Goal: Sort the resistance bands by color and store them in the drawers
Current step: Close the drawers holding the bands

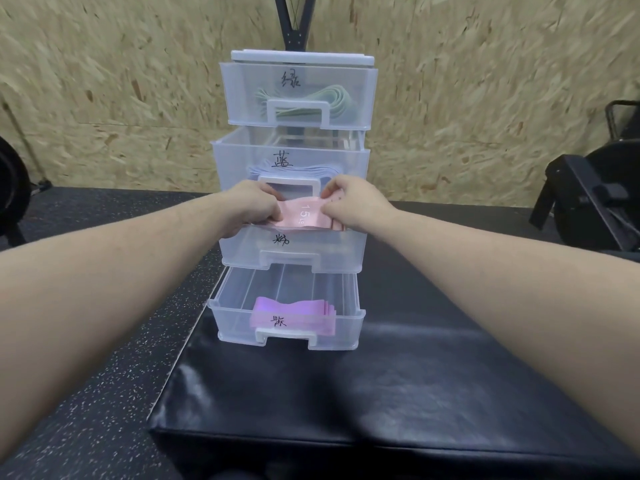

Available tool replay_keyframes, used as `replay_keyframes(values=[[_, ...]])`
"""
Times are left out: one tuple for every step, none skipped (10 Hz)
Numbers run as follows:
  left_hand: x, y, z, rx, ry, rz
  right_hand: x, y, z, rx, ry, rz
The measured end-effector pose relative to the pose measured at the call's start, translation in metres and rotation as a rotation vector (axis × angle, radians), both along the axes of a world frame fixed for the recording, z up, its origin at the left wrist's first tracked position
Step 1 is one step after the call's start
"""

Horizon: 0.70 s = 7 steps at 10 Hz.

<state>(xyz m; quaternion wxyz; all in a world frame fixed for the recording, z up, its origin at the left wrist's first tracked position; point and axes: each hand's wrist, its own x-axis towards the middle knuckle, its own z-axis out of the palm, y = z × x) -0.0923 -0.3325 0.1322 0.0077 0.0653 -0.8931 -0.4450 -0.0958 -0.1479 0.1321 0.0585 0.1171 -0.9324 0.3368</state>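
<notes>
The left hand point(254, 207) comes in from the left and pinches the left end of a pink band point(304, 216), fingers closed on it just above the rim of the third drawer point(242, 252). That drawer, marked with a handwritten character for pink, is pulled partway out of a clear plastic drawer unit point(301, 56) standing on a black padded bench point(381, 393). The band carries a printed weight figure and seems to be folded into a flat bundle; its lower edge dips behind the drawer front, so it is already partly inside. The right hand point(353, 204) grips the band's other end in the same closed pinch, thumb and fingers folded over the edge.

The step in hand looks like laying the pink band into its matching drawer. Green bands point(332, 98) lie in the closed top drawer point(235, 95), blue bands point(322, 169) in the second drawer point(228, 164), which stands slightly open, and purple bands point(294, 311) in the bottom drawer point(221, 320), pulled well out. No loose bands show on the bench, so the sorting appears nearly finished.

The next move probably calls for lowering the bundle flat to the drawer floor, letting go with both hands without the folds springing apart, then pushing the open drawers shut.
</notes>
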Motion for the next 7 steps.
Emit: replay_keyframes(values=[[0.000, 0.001, -0.003, -0.096, -0.027, -0.033, -0.001, -0.006, 0.000, 0.045, -0.029, 0.002], [-0.004, -0.001, -0.002, -0.128, -0.090, -0.052, -0.005, -0.011, 0.005, 0.108, -0.079, -0.006], [-0.006, 0.000, -0.003, -0.234, -0.135, -0.093, -0.006, -0.013, 0.005, 0.255, -0.141, -0.003], [-0.003, 0.006, -0.005, -0.358, -0.171, -0.115, -0.006, -0.020, 0.000, 0.365, -0.133, -0.033], [-0.003, 0.010, -0.006, -0.402, -0.186, -0.101, -0.002, -0.030, -0.001, 0.372, -0.208, 0.003], [-0.007, 0.012, -0.006, -0.386, -0.193, -0.070, -0.003, -0.035, -0.006, 0.353, -0.297, 0.022], [-0.006, 0.015, -0.006, -0.410, -0.147, -0.059, -0.009, -0.037, -0.003, 0.177, -0.409, 0.000]])
